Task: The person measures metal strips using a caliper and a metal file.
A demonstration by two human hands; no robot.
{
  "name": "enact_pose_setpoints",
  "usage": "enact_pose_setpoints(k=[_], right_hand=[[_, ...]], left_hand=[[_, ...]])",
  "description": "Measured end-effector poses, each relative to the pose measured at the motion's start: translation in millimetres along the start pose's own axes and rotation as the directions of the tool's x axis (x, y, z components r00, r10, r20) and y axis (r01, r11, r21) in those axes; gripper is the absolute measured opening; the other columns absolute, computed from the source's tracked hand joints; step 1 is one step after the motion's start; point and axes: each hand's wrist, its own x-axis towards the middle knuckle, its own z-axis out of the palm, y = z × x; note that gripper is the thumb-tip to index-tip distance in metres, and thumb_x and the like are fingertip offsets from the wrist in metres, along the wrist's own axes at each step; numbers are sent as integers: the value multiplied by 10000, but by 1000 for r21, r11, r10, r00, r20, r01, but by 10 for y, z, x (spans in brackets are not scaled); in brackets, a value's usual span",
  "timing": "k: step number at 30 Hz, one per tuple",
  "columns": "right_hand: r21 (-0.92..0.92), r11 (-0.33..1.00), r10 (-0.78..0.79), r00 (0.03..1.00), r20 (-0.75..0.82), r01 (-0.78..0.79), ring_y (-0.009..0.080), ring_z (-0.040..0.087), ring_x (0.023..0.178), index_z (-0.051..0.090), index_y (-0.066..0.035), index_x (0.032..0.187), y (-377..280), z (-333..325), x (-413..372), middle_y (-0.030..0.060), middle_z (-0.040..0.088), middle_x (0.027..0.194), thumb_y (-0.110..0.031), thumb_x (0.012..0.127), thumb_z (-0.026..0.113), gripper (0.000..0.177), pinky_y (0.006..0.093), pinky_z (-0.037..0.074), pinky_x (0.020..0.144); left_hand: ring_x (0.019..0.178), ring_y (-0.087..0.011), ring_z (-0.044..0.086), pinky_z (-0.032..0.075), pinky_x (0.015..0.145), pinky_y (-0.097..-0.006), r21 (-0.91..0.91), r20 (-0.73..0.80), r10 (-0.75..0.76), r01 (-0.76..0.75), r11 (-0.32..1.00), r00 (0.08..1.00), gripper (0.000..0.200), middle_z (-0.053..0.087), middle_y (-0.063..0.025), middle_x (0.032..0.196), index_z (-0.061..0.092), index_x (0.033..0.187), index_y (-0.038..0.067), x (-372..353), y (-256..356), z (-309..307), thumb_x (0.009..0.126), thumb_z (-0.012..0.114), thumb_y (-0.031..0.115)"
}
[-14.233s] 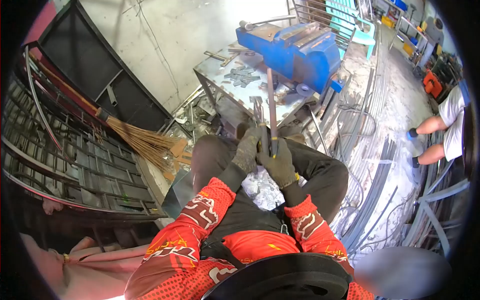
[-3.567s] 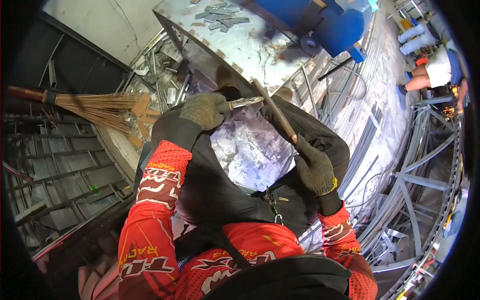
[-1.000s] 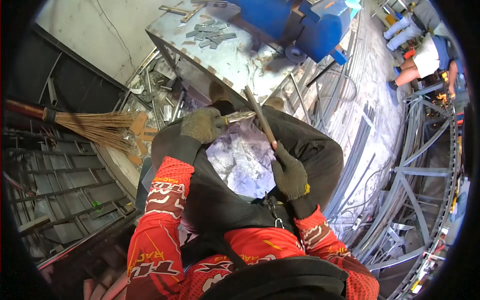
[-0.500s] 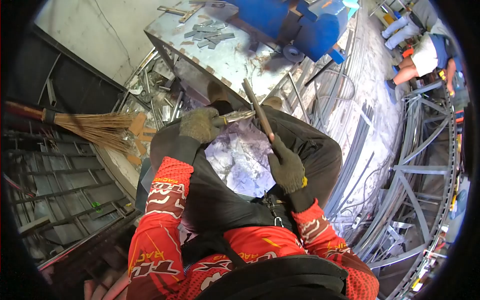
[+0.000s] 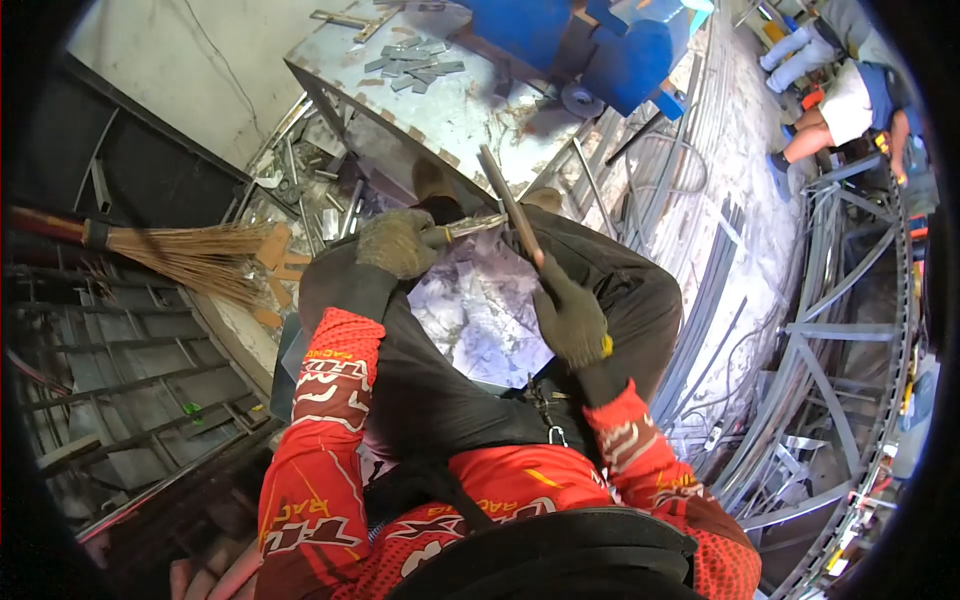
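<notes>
Pale workshop floor (image 5: 752,225).
We grip silver metal tool (image 5: 474,226), gloved left hand (image 5: 398,243); slim brown bar (image 5: 511,205), gloved right hand (image 5: 573,318). Steadiness helps.

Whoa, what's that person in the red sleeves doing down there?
The gloved left hand holds a plier-like metal tool, and the gloved right hand holds a brown bar. The tool's tip is right by the bar, though I can't tell whether they touch. Small flat metal pieces lie on the table in front, near a big blue vise.
</notes>
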Motion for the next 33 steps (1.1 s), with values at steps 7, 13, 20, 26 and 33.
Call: enact_pose_setpoints(k=[7, 13, 20, 26, 33], right_hand=[[-17, 1000, -11, 1000, -6, 11, 451, 717, 940, 568, -213, 1487, -22, -38, 80, 251, 734, 1025, -199, 949, 641, 543, 523, 575, 807], [52, 994, -96, 995, -4, 96, 451, 713, 897, 597, -207, 1445, -134, 123, 722, 238, 735, 988, -223, 957, 648, 491, 535, 569, 775], [3, 996, 85, 996, 39, -85, 429, 706, 1130, 574, -186, 1514, 82, -64, -430, 252, 727, 1208, -144, 944, 696, 585, 443, 572, 932], [-82, 997, -10, 1000, -6, 10, 425, 723, 876, 593, -226, 1466, -41, 89, 355, 202, 746, 975, -197, 936, 657, 535, 529, 576, 767], [-40, 998, -45, 999, -10, 44, 445, 714, 868, 577, -210, 1484, -53, 35, 286, 227, 737, 965, -190, 947, 647, 542, 533, 568, 758]], left_hand=[[1024, -407, 715, 566, 916, -512, 20, 33, 0, 0, 1000, 999, 379, 754, -196, 1051, 780, 1096, 166, 5, -19, 42, 752, 758, 323], [1037, -382, 723, 557, 921, -515, 50, 22, -26, 25, 998, 999, 342, 764, -163, 1051, 783, 1065, 176, -33, 58, -44, 771, 766, 349], [1044, -373, 724, 559, 921, -513, 67, -52, 5, -1, 998, 999, 357, 763, -166, 1053, 784, 1075, 178, 7, -36, 71, 773, 771, 370], [1016, -391, 723, 565, 907, -511, 24, -27, -43, 43, 999, 999, 335, 760, -183, 1021, 785, 1061, 169, -31, 52, 16, 784, 760, 356], [1002, -397, 723, 567, 896, -513, 12, -14, -48, 48, 999, 999, 321, 759, -186, 1003, 784, 1028, 159, -16, 69, -47, 782, 758, 363]])
